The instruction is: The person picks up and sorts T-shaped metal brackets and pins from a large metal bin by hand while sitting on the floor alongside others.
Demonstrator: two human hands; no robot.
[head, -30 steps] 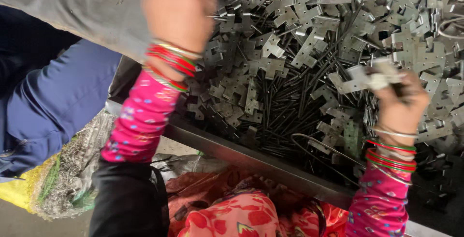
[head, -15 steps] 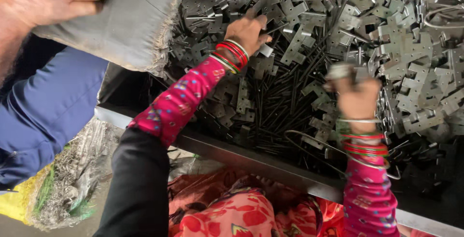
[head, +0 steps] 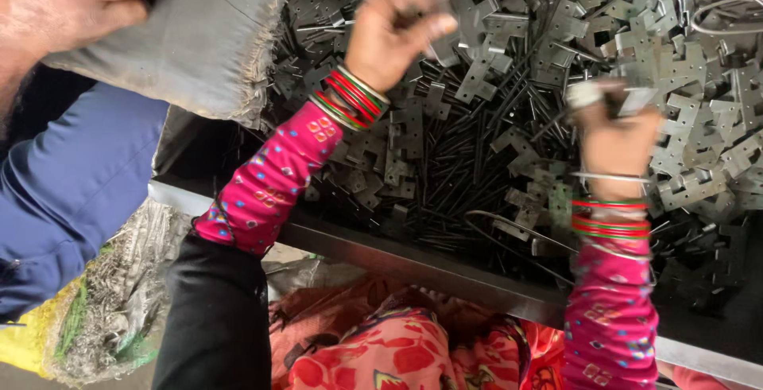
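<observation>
Reaching over a tray (head: 445, 267) heaped with flat metal brackets (head: 699, 159) and thin dark rods (head: 461, 175). Left hand (head: 393, 28) raised above the heap at upper centre, fingers curled in toward the palm, thumb pressed across them; blurred, so cannot tell whether a part is pinched inside. Red and green bangles (head: 350, 97) on that wrist, pink patterned sleeve (head: 266, 179) below. Right hand (head: 616, 131) over the heap at right, fingers closed around a small stack of brackets (head: 632, 100), stack held just clear of the pile and protruding past the fingertips. Matching bangles on that wrist too. Loose wire loop (head: 517, 227) lying on the parts near the tray's front rim.

At upper left, another person's hand (head: 75, 0) gripping a grey sack (head: 191, 32), sack overhanging the tray's left end; blue sleeve (head: 71, 191) beneath it. Woven bag (head: 87, 318) with yellow edge at lower left, outside the tray.
</observation>
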